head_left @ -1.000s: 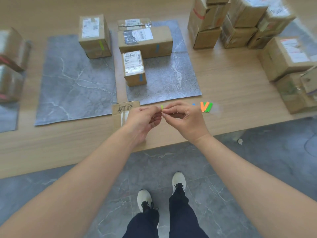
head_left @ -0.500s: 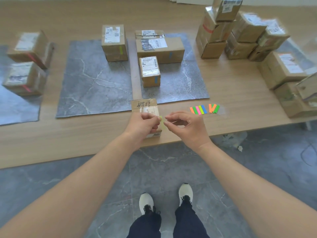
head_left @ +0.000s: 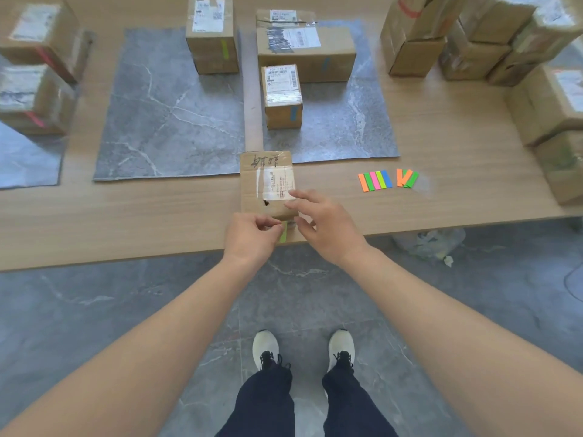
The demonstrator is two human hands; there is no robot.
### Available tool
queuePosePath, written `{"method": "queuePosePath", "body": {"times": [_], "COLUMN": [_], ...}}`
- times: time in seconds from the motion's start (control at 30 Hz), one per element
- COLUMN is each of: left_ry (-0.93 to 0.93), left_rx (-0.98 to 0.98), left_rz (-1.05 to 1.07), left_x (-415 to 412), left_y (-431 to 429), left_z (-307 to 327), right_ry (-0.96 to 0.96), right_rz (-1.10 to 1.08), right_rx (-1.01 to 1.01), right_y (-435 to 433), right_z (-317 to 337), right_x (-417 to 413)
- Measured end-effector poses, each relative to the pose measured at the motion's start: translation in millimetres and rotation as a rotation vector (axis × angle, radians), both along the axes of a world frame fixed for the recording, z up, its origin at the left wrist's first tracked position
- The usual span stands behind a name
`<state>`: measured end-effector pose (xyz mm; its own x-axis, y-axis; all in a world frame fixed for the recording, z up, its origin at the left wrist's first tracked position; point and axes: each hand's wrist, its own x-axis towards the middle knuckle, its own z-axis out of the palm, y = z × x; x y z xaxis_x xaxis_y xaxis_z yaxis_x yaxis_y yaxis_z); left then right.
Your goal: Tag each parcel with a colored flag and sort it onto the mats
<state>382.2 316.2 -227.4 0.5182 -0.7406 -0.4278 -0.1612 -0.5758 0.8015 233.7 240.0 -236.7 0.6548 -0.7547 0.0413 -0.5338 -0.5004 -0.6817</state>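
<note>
A small cardboard parcel [head_left: 263, 179] with black handwriting and a white label lies at the table's front edge. A green flag [head_left: 283, 234] lies against its near side. My left hand [head_left: 250, 236] pinches the flag's top end against that side. My right hand [head_left: 323, 223] hovers just right of the flag with fingers spread and relaxed, its index over the parcel's label. Loose colored flags [head_left: 375, 180] lie in a row on the table to the right, with two more crossed flags [head_left: 407, 178] beside them.
Grey mats: the middle mat [head_left: 164, 121] holds a green-tagged box [head_left: 212, 36]; the right mat [head_left: 356, 127] holds two blue-tagged boxes [head_left: 281, 96]. Pink-tagged boxes [head_left: 34, 99] sit at left. Untagged boxes [head_left: 473, 39] pile at right. A plastic bag [head_left: 429, 242] lies on the floor.
Both hands held the green flag between them; now the left hand has brought it down onto the parcel's near side and the right hand has let go and opened.
</note>
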Motion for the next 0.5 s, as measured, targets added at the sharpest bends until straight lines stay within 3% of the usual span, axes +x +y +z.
{"method": "queuePosePath", "body": {"times": [0.5], "left_ry": [0.083], "left_rx": [-0.034], "left_rz": [0.193], "left_x": [-16], "left_y": [-4], "left_z": [-15], "right_ry": [0.044], "right_rz": [0.035], "right_rx": [-0.139], "right_y": [-10], "right_z": [-12], "right_x": [10]}}
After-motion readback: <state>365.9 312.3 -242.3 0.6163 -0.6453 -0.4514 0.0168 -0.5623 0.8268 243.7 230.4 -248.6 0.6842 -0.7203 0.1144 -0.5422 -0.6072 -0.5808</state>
